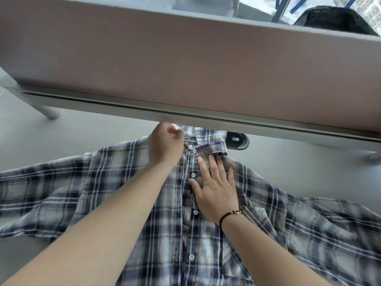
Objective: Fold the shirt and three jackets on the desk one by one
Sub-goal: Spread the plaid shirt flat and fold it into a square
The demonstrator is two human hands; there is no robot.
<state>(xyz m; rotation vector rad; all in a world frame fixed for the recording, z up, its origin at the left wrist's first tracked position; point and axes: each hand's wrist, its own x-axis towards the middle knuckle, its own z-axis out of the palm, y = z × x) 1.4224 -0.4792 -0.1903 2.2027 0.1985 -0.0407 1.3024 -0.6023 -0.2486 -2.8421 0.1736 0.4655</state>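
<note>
A blue and white plaid shirt (107,195) lies spread front-up on the grey desk (86,133), buttoned, sleeves out to both sides. My left hand (165,145) grips the left side of the collar, fingers curled round the fabric. My right hand (214,188) lies flat with straight fingers on the shirt's chest just below the collar, beside the button placket. A dark bracelet sits on my right wrist. No jackets are in view.
A pinkish-grey partition panel (185,58) runs along the desk's far edge, close behind the collar. A black cable grommet (237,140) sits in the desk by the collar. A dark chair back (334,19) shows beyond the panel.
</note>
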